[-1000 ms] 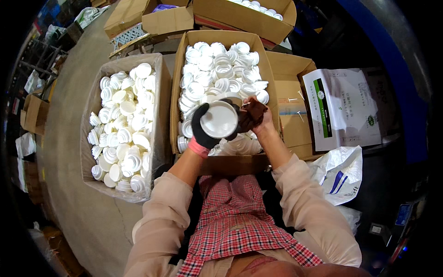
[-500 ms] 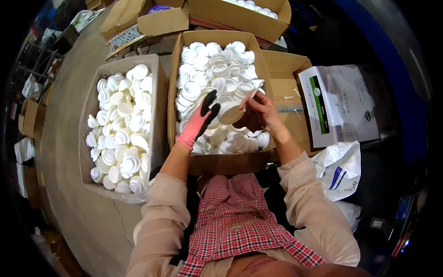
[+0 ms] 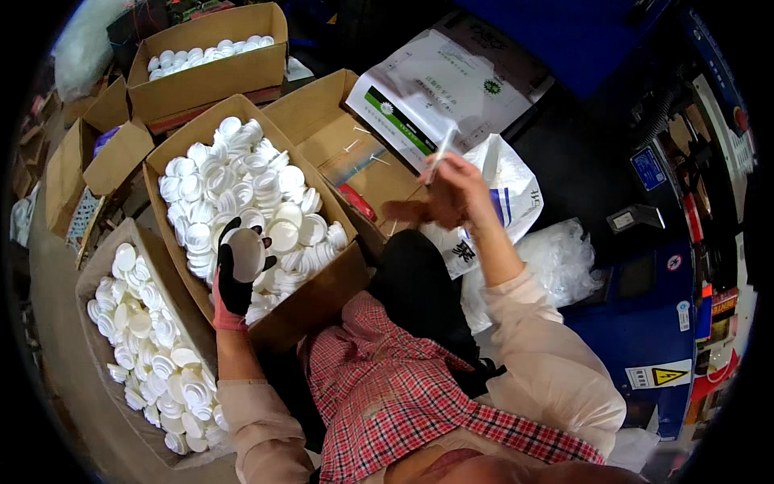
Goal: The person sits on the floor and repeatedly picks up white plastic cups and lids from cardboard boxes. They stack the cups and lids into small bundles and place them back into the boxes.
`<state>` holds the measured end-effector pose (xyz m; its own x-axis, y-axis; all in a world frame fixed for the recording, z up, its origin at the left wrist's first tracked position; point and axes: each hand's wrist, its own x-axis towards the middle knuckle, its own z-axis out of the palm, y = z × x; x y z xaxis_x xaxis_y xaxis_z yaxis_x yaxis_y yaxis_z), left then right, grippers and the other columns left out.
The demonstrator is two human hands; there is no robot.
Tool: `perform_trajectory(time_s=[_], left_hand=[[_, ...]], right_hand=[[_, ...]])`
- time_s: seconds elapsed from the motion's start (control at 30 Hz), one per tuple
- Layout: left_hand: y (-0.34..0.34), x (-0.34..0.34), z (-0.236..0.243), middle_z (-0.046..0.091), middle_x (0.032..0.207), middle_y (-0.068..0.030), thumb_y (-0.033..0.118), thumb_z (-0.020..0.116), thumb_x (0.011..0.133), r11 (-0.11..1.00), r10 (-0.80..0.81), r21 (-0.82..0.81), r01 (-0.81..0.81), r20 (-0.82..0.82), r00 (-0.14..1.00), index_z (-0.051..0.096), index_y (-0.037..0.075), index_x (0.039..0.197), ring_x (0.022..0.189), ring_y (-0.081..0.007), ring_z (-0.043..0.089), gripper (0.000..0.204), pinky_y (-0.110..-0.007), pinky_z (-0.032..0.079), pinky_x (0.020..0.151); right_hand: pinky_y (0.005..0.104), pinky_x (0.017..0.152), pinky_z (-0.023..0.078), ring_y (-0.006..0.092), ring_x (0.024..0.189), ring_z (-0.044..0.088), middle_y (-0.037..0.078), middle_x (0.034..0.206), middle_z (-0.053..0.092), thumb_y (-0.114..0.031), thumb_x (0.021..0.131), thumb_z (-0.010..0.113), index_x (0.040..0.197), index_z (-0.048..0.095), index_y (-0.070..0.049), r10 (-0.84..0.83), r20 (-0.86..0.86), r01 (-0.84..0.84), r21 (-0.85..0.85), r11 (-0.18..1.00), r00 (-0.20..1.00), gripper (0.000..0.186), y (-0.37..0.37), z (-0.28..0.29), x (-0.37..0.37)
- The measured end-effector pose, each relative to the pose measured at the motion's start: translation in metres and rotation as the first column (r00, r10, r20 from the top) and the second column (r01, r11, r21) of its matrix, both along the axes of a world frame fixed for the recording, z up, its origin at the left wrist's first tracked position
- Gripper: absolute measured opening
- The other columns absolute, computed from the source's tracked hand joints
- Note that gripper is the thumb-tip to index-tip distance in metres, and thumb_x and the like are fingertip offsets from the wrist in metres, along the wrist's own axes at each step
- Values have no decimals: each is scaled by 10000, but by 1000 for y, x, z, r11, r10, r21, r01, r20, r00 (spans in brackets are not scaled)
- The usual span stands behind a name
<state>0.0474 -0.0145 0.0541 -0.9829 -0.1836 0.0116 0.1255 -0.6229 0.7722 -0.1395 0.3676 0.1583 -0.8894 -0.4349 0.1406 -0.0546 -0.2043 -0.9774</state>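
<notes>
In my left hand [image 3: 234, 278], which wears a pink glove with black palm and fingers, I hold a round white plastic lid [image 3: 243, 255], its smooth face up. That hand is over the near left part of a cardboard box [image 3: 306, 310] heaped with white ridged lids [image 3: 218, 181]. My right hand [image 3: 459, 194] is raised to the right, over the edge of a shallower carton [image 3: 318, 113]. Its fingers close around a slender pale stick [image 3: 443, 149] pointing up; motion blurs it, so its kind is unclear.
A lined box [image 3: 97, 323] of more white lids stands at the left. Thin white T-shaped pieces [image 3: 379, 159] and a red object [image 3: 356, 202] lie in the shallow carton. A printed white sack [image 3: 516, 181], clear plastic [image 3: 556, 262] and a blue machine [image 3: 637, 323] are on the right.
My view has swung to the right. My right hand has moved away from the lid, rightward with the stick, while my left hand keeps the lid over the box.
</notes>
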Motion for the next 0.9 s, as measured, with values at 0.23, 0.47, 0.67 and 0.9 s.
perform_trajectory(time_s=[0.23,0.47,0.67,0.9], left_hand=[[1,-6,-9,551,1311,-168,670,389,932,969,-81,240,49,125,989,397,151,1436,1179,-382,555,724,-573,460,958],[7,-6,-6,434,1429,-222,653,351,946,887,-137,433,159,-81,987,331,76,1456,1300,-426,443,771,-607,329,1074],[10,-9,13,533,1308,-254,600,307,977,846,-19,530,57,-78,997,432,12,1368,1219,-403,523,717,-564,407,1036],[-6,5,5,644,1145,-111,4,579,908,755,527,-330,-567,-209,824,550,2,1219,1016,-191,629,312,-325,506,893]], right_hand=[[380,885,491,295,1040,610,224,1194,599,-356,744,786,1389,391,-13,-510,-88,333,848,412,856,831,188,-29,-53],[304,692,493,160,800,579,63,873,580,-163,851,721,949,480,-62,-389,-204,437,343,831,899,279,88,4,-49],[324,837,495,242,968,604,80,1031,588,-51,814,662,1132,588,-84,390,-398,-205,433,878,830,328,-152,1,10],[360,747,510,302,882,611,125,924,579,43,771,635,1083,627,-37,510,-700,-325,394,860,499,322,-285,-51,60]])
